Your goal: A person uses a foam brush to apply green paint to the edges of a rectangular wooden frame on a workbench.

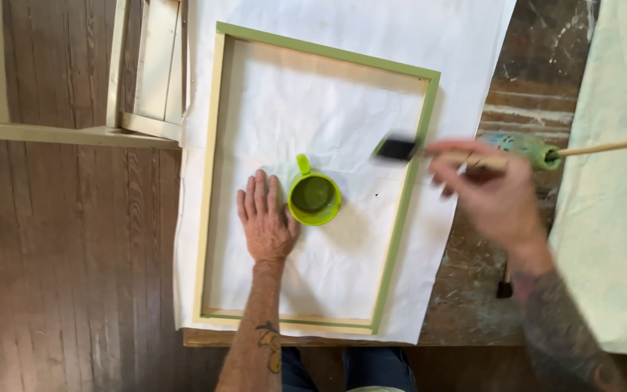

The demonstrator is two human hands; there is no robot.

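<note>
We are painting a rectangular wooden frame (215,174) green, and it lies flat on a white sheet (473,43) in the middle of the picture. Our left hand (264,221) rests flat inside the frame, fingers spread and palm down on the sheet, just beside a bright green cup of paint (314,197) at centre. Our right hand (484,190), at centre right, pinches the handle of a dark foam brush (398,149) whose head sits at the frame's right rail.

As far as we can judge, the work is about half done: the top rail and the right rail look green, while the left rail is bare pale wood and the bottom rail shows only a thin green line along it.

Motion blurs our right hand and the brush, so we cannot tell whether the head touches the rail. Behind that hand lies a paint-stained roller (527,147) on a long wooden pole, partly hidden. A small dark object (504,284) by our right forearm is too unclear to name. Pale wooden pieces (146,72) at upper left are cut off by the edge.
</note>
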